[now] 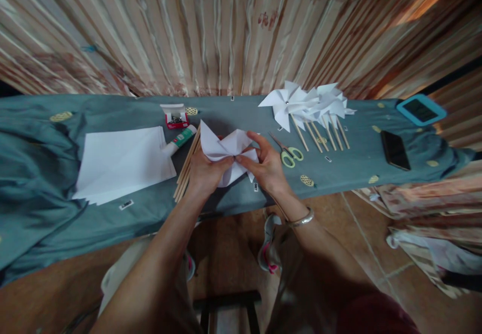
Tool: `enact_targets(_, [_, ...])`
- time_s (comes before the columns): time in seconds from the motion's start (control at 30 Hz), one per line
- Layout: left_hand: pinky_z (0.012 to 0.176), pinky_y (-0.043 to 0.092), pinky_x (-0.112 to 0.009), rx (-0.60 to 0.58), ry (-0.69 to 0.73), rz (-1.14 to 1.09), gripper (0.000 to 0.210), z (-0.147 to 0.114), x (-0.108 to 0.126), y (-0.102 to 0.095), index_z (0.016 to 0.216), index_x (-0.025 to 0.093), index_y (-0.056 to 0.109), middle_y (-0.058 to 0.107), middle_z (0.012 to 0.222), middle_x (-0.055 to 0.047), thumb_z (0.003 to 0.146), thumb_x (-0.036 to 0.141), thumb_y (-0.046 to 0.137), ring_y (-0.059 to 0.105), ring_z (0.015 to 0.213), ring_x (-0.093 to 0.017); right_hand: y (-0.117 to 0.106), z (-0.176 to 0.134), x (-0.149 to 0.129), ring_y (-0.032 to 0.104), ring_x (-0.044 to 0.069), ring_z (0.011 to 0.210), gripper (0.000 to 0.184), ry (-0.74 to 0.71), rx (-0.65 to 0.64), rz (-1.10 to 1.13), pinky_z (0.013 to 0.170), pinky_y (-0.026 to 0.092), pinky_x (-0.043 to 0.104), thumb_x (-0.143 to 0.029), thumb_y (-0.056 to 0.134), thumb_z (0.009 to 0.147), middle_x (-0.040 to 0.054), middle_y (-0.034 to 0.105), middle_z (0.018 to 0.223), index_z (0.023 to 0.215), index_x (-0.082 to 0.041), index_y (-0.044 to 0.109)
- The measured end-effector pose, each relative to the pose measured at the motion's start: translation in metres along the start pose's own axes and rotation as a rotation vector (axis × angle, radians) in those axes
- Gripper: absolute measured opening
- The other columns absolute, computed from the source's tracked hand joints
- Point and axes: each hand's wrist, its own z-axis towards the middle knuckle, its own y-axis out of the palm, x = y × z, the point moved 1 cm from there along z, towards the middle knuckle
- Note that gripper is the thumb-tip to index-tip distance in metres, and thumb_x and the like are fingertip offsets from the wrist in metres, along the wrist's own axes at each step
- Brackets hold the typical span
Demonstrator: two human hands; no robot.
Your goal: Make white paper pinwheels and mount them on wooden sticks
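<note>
Between my two hands is a white paper pinwheel (230, 143), its blades folded in toward the middle. My left hand (205, 171) grips it from the left, with the thumb pressed at the centre. From the right, my right hand (269, 163) holds it too, its thumb meeting the left one at the centre and its index finger reaching over a top blade. No stick shows on this pinwheel. Several wooden sticks (184, 173) lie just left of my left hand. To the right of my right hand are scissors (288, 154) with light green handles.
Left on the cloth-covered table (143, 114) lie a stack of white paper (120, 160), a glue stick (183, 139) and a small red box (176, 119) of metal pieces. Finished pinwheels (288, 102) on sticks lie back right. Further right are a phone (395, 149) and a blue-framed device (422, 110).
</note>
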Motion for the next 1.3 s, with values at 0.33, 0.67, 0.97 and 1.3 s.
enact_targets(0.33, [0.085, 0.054, -0.039, -0.028, -0.027, -0.046, 0.061, -0.0009, 0.0034, 0.0007, 0.113, 0.011, 0.065, 0.074, 0.097, -0.007, 0.056, 0.027, 0.079, 0.069, 0.094, -0.027, -0.0003, 0.0008, -0.0021, 0.059, 0.015, 0.058, 0.069, -0.02, 0.011, -0.004, 0.055, 0.052, 0.032, -0.034, 0.076, 0.071, -0.0029, 0.065, 0.075, 0.131, -0.023, 0.044])
enact_targets(0.67, [0.086, 0.054, -0.038, -0.04, -0.052, -0.079, 0.063, -0.0048, 0.0067, 0.0002, 0.115, 0.011, 0.065, 0.074, 0.098, -0.008, 0.055, 0.026, 0.078, 0.069, 0.096, -0.029, -0.0013, 0.0006, -0.0028, 0.06, 0.015, 0.06, 0.07, -0.017, -0.017, -0.001, 0.055, 0.051, 0.031, -0.034, 0.075, 0.071, -0.0012, 0.067, 0.081, 0.132, -0.024, 0.042])
enact_targets(0.97, [0.086, 0.054, -0.039, -0.056, -0.036, -0.102, 0.062, -0.0043, 0.0026, -0.0004, 0.114, 0.012, 0.065, 0.074, 0.098, -0.007, 0.054, 0.025, 0.077, 0.069, 0.096, -0.028, -0.0005, 0.0012, -0.0047, 0.063, 0.018, 0.062, 0.073, 0.029, -0.031, 0.018, 0.058, 0.054, 0.035, -0.04, 0.079, 0.067, -0.0005, 0.07, 0.084, 0.131, -0.027, 0.045])
enact_targets(1.3, [0.086, 0.054, -0.038, -0.048, -0.012, -0.133, 0.054, -0.0016, -0.0017, 0.0, 0.105, 0.012, 0.068, 0.074, 0.096, -0.006, 0.055, 0.027, 0.079, 0.069, 0.095, -0.028, -0.001, 0.0009, -0.0065, 0.062, 0.016, 0.059, 0.067, 0.011, -0.011, 0.038, 0.056, 0.054, 0.033, -0.033, 0.079, 0.067, -0.0014, 0.07, 0.082, 0.126, -0.026, 0.049])
